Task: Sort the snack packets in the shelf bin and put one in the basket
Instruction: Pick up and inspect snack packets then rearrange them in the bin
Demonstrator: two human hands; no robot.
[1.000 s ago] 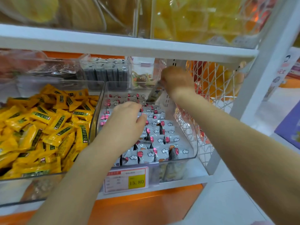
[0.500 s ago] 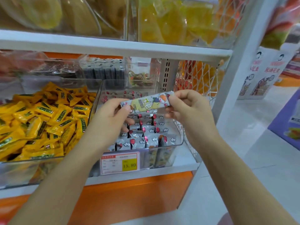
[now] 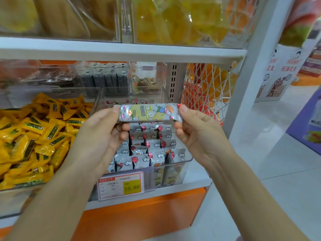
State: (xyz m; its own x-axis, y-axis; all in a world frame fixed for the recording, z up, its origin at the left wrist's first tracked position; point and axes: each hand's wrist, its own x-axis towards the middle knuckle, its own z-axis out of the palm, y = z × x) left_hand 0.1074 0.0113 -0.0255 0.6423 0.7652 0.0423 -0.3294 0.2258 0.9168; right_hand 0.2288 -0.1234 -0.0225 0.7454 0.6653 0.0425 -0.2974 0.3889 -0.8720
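snack packet [image 3: 149, 113] hangs level in the air just above the clear shelf bin [image 3: 173, 161], held only by its two crimped ends. the left hand [image 3: 102, 136] pinches one end between thumb and curled fingers, and the right hand [image 3: 199, 134] pinches the other the same way. the likeliest slip comes from that thin hold: the foil looks slick, so when one hand lets go the packet may swing and drop among the upright silver packets [image 3: 152, 145] below, tipping the tidy rows. pulling the ends apart too hard could split a seam. the basket is nowhere in view, so the carry means turning away from the shelf, and a loose pinch then could send the packet to the floor [image 3: 260, 171].
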